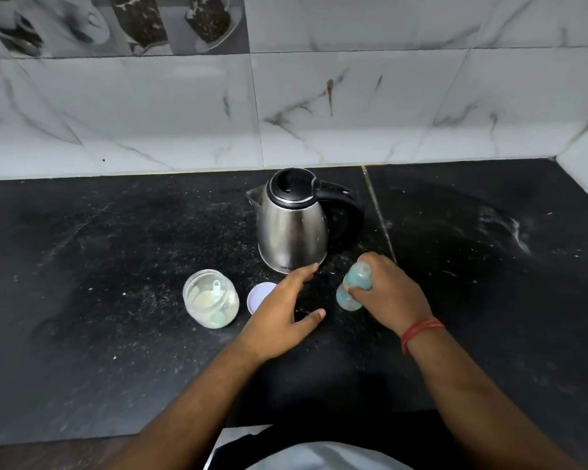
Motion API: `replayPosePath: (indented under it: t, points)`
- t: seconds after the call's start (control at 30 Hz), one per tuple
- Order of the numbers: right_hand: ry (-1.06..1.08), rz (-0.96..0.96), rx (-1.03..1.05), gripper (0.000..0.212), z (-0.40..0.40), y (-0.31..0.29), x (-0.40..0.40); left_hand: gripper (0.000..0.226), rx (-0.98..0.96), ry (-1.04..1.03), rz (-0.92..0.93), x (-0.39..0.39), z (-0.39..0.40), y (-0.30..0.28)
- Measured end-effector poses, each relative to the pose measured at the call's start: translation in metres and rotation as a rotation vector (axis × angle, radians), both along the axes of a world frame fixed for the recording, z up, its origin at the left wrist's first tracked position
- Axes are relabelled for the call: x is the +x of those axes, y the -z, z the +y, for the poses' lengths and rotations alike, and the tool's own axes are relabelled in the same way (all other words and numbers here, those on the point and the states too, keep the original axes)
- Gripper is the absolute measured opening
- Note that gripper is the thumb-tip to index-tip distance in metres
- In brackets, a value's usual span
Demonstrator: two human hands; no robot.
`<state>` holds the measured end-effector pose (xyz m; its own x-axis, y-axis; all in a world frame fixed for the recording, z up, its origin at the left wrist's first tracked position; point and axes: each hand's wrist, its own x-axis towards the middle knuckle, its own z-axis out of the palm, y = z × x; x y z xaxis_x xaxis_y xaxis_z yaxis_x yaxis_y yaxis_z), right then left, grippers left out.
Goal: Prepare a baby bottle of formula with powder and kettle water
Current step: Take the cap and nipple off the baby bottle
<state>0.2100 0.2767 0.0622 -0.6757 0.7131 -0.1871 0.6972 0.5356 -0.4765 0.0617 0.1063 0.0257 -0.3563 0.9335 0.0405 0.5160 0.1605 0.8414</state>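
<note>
A steel electric kettle (292, 225) with a black lid and handle stands on the black counter (116, 249). My right hand (387, 293) grips a small bluish baby bottle (355, 284), tilted and blurred, just right of the kettle's base. My left hand (286, 310) hovers with straight spread fingers in front of the kettle, holding nothing. To its left stands an open clear jar (211, 298) with pale powder and a scoop inside. The jar's round lid (260, 295) lies flat beside it, partly hidden by my left hand.
A white marble-tiled wall (319, 113) runs along the back of the counter and turns forward at the far right. The counter's front edge (116, 432) is near my body. A seam (379, 215) crosses the counter right of the kettle.
</note>
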Motion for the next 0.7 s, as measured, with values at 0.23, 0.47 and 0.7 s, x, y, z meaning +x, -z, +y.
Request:
replayPosePath:
  t: [0.23, 0.47, 0.7]
  points:
    - [-0.044, 0.083, -0.011, 0.039, -0.006, -0.019, -0.004, 0.081, -0.015, -0.021, 0.015, 0.001, 0.006, 0.0]
    - [-0.094, 0.37, -0.382, 0.025, -0.024, -0.042, -0.026, 0.076, -0.019, -0.062, -0.011, 0.0, 0.003, -0.006]
    - [-0.106, 0.301, -0.231, 0.041, -0.033, -0.03, -0.043, 0.058, -0.058, -0.13, 0.246, -0.005, -0.011, -0.008]
